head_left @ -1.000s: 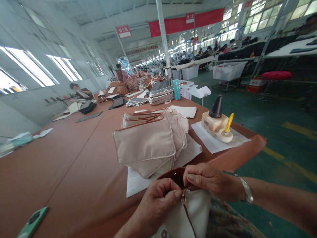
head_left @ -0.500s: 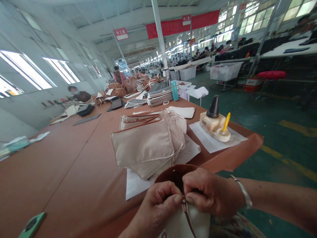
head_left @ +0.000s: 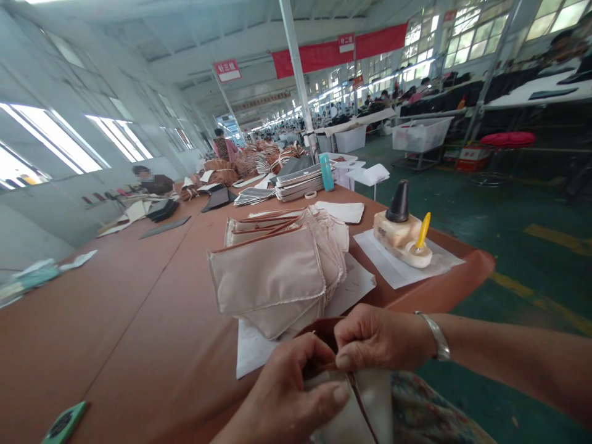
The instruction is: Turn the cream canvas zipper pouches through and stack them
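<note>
Close to my body, at the near table edge, is a beige fabric pouch (head_left: 377, 394) with brown edging along a slit-like opening. A brown leather-like part (head_left: 324, 327) curves up behind it. My right hand (head_left: 382, 339), with a bracelet on the wrist, pinches the brown edge at the top between thumb and curled fingers. On the other side my left hand (head_left: 296, 382) holds the pouch, its thumb lying over the beige front and its index finger bent at the edge. My left hand's other fingers are hidden. Just beyond lies a stack of beige fabric pouches (head_left: 271, 271) with brown edges.
White paper (head_left: 252, 354) lies under the stack. To the right, a glue pot (head_left: 393, 228) with a black cone and a yellow-handled brush (head_left: 422, 231) stands on another sheet. A green phone (head_left: 65, 422) is at the near left. Stacked panels (head_left: 298, 185) and a blue bottle (head_left: 326, 172) stand farther back.
My left thumb has moved off the pinched edge and down over the beige front. My right hand has shifted slightly left and still grips the edge.
</note>
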Demonstrator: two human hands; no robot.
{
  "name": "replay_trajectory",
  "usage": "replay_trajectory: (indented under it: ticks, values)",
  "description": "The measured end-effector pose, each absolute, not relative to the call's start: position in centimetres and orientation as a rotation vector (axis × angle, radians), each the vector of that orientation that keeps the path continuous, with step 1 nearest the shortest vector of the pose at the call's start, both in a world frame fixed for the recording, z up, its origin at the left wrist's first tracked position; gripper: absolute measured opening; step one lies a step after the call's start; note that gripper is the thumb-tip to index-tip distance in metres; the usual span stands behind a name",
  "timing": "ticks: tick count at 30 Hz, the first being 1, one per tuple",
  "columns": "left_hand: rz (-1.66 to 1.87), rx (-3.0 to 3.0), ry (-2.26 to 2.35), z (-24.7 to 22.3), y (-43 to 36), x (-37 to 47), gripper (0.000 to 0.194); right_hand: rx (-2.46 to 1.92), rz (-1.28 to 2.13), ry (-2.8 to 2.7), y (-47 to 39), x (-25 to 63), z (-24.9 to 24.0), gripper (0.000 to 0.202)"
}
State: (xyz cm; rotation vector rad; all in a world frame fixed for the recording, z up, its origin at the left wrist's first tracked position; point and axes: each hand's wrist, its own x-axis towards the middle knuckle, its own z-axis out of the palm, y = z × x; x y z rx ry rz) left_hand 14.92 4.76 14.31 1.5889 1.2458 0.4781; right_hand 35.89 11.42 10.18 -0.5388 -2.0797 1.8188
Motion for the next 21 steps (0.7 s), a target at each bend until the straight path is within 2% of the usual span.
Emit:
replay_trajectory:
  ticks: [2, 6, 10, 21]
  values:
    - [0.463, 1.425, 1.171, 14.5, 5.0, 14.0, 0.036, -0.540, 1.859, -2.028, 11.3, 36.0, 9.7, 0.045]
    - [0.491, 1.208, 1.166, 14.0, 5.4, 12.8, 0.036, -0.490, 1.891, -1.987, 11.4, 36.4, 9.4, 0.049]
    - [0.490, 1.102, 1.181, 13.2, 5.5, 12.9, 0.022, -0.471, 1.947, -1.944, 11.4, 36.3, 9.5, 0.047]
    - [0.550, 0.925, 1.258, 13.0, 5.6, 14.5, 0.019, -0.459, 1.910, -1.981, 11.4, 36.0, 9.6, 0.042]
